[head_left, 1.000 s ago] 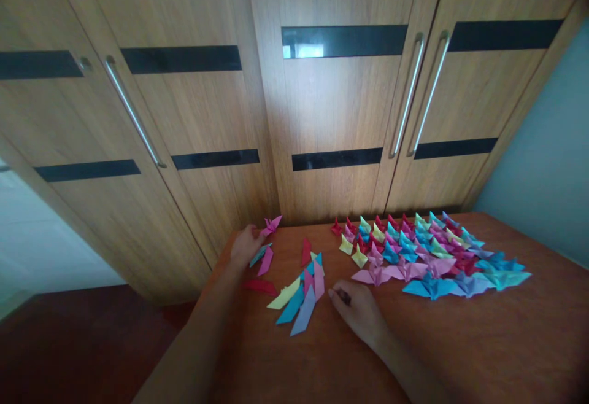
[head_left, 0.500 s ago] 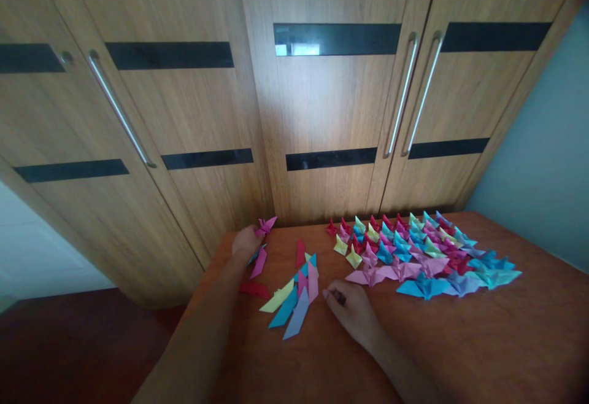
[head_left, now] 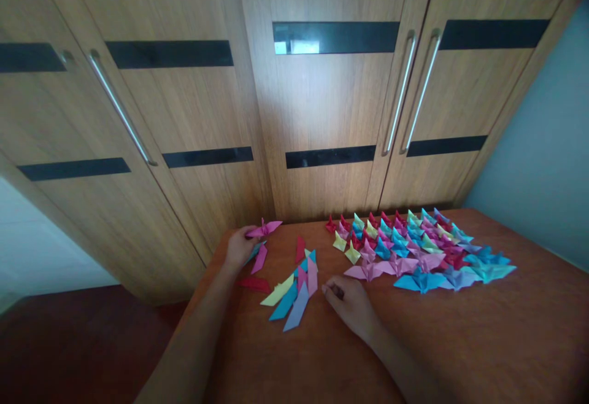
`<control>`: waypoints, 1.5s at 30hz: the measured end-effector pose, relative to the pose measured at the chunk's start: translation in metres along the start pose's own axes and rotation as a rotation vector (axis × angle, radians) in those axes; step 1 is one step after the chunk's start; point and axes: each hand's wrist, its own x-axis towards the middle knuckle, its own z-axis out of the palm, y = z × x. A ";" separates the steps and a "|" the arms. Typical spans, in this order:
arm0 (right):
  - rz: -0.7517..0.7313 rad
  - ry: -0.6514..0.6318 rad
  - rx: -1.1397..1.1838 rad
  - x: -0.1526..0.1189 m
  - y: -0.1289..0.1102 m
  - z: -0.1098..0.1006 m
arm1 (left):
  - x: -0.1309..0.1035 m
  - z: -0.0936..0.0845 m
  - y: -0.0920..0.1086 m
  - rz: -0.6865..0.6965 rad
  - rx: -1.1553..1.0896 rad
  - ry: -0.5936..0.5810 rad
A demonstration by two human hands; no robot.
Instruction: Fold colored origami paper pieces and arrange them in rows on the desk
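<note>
At the back left of the table, my left hand (head_left: pixel 238 248) pinches a magenta origami crane (head_left: pixel 264 229) by one wing; its wings are spread. Just below that hand lie a flat-folded magenta crane (head_left: pixel 259 259) and a blue one (head_left: pixel 256 250), with a red one (head_left: pixel 254 284) nearer. My right hand (head_left: pixel 348 301) rests on the table with its fingers curled and thumb against the index finger; nothing shows in it. Left of it is a loose pile of flat-folded paper cranes, among them a lavender one (head_left: pixel 297 309), a yellow one (head_left: pixel 278 292) and a red one (head_left: pixel 300 248).
Many opened cranes stand in close rows on the right, with a blue crane (head_left: pixel 422 282) at the near edge and a pink one (head_left: pixel 368 271) beside it. The brown table (head_left: pixel 460 342) backs onto a wooden wardrobe (head_left: pixel 317 109) with metal handles.
My left hand has drawn slightly left, and the magenta crane now shows more fully with its wings levelled out. My right hand stays in place.
</note>
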 end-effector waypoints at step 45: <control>0.110 -0.440 0.708 -0.018 -0.030 -0.030 | -0.174 0.020 0.087 0.011 -0.596 -0.734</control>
